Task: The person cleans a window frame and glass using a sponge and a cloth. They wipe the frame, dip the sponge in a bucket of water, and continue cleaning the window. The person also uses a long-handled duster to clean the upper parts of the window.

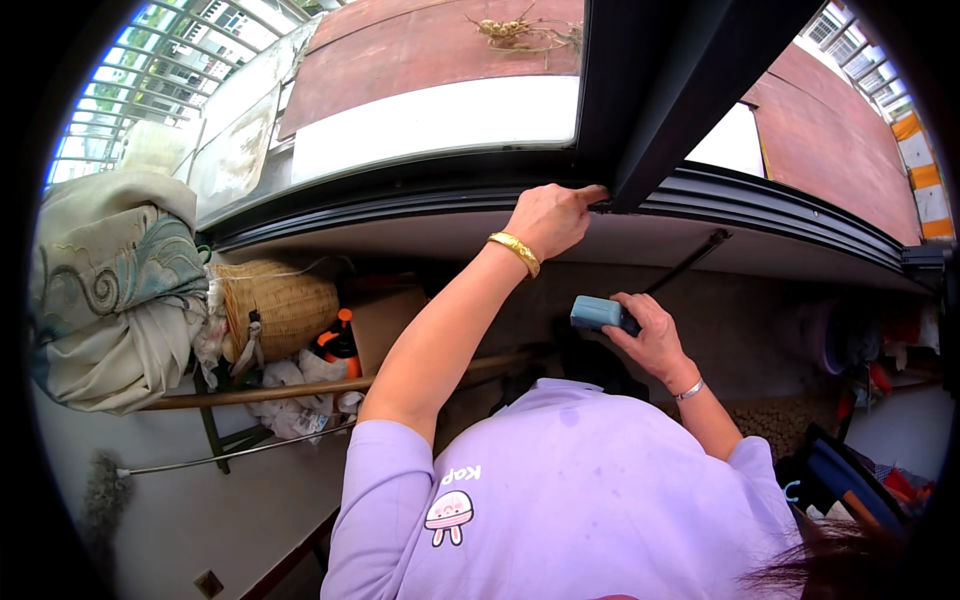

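My left hand (552, 222), with a gold bangle at the wrist, reaches to the black window track (440, 196). Its index finger points right and its tip meets the track at the foot of the black window post (668, 110). The other fingers are curled, and whatever they may hold is hidden. Lower and to the right, my right hand (652, 335) grips a blue-grey block-shaped thing (597, 312) with rounded edges and a dark part by the fingers. Its exact kind cannot be made out. It is held in the air below the sill, apart from the track.
Beyond the glass lie reddish boards (430, 65) with a dried root bunch (510, 33). A wicker basket (280, 305) and draped cloth (115, 280) stand left, above a wooden pole (260, 397) and a grey duster (105, 500). A dark rod (690, 262) slants below the sill.
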Tool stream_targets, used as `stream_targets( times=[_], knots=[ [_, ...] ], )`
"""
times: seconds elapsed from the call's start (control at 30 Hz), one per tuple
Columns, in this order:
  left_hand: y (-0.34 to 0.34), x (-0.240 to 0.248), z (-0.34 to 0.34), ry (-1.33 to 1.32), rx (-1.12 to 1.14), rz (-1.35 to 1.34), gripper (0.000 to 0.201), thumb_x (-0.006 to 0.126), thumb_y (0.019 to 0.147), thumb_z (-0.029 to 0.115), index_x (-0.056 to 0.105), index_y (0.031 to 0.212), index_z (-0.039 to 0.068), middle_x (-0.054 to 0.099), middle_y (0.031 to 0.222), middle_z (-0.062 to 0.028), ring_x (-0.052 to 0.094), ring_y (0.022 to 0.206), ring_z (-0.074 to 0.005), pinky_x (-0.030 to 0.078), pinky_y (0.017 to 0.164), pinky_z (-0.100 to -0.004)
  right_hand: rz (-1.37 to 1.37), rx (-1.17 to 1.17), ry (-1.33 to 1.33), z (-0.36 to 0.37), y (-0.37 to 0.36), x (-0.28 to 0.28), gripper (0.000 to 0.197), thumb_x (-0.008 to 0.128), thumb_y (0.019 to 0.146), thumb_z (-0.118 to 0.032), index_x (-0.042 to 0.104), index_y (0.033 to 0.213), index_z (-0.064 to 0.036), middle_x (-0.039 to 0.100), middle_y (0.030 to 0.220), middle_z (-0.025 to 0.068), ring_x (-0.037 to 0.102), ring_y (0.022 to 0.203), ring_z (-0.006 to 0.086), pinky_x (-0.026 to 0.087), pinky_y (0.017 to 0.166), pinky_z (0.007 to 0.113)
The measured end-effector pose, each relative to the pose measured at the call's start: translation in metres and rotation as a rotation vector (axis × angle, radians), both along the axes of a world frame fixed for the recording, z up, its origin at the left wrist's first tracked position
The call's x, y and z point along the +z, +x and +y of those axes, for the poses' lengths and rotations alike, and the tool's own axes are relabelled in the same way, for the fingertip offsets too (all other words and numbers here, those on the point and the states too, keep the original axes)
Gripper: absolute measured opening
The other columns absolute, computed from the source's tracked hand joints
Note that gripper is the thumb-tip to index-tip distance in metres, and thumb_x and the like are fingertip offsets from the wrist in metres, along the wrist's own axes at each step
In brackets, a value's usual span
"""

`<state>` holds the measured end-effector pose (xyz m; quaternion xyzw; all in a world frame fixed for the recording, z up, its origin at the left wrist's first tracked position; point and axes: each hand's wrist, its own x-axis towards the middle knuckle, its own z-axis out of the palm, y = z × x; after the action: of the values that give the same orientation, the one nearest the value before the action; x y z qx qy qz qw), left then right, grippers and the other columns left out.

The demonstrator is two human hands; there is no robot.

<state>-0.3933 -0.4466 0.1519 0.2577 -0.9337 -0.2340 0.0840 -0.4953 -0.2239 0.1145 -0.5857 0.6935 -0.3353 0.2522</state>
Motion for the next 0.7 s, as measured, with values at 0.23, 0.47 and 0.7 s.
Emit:
stream_targets(
  times=[0.23, 0.47, 0.7],
  knots=[
    [-0.005, 0.002, -0.006, -0.129, -0.132, -0.127, 0.039, 0.048, 0.085, 0.013, 0.067, 0.116, 0.027, 0.068, 0.076, -0.0110, 0.067, 0.072, -0.0286, 0.054, 0.064, -0.0382, -0.026, 0.000, 0.001, 0.006, -0.001, -0.006, 0.038, 0.075, 0.073, -0.014, 0.061, 0.107, -0.0028, 0.062, 0.092, 0.0122, 0.059, 0.087, 0.0294, 0.051, 0.076, 0.037],
    [-0.009, 0.020, -0.007, -0.271, -0.145, -0.340, 0.022, 0.049, 0.085, 0.015, 0.065, 0.100, 0.016, 0.066, 0.070, -0.0117, 0.065, 0.068, -0.0304, 0.050, 0.058, -0.0394, -0.013, 0.043, 0.052, 0.005, 0.002, -0.002, 0.037, 0.075, 0.074, -0.016, 0.061, 0.107, -0.0042, 0.063, 0.094, 0.0112, 0.060, 0.087, 0.0284, 0.051, 0.077, 0.037],
    [0.031, 0.026, -0.015, -0.223, 0.014, -0.020, 0.008, 0.061, 0.084, 0.019, 0.060, 0.086, 0.011, 0.065, 0.071, -0.0065, 0.064, 0.067, -0.0294, 0.049, 0.056, -0.0386, -0.022, -0.020, 0.082, 0.016, -0.004, -0.009, 0.037, 0.075, 0.074, -0.015, 0.061, 0.106, -0.0035, 0.063, 0.093, 0.0104, 0.060, 0.088, 0.0282, 0.051, 0.078, 0.037]
  ],
)
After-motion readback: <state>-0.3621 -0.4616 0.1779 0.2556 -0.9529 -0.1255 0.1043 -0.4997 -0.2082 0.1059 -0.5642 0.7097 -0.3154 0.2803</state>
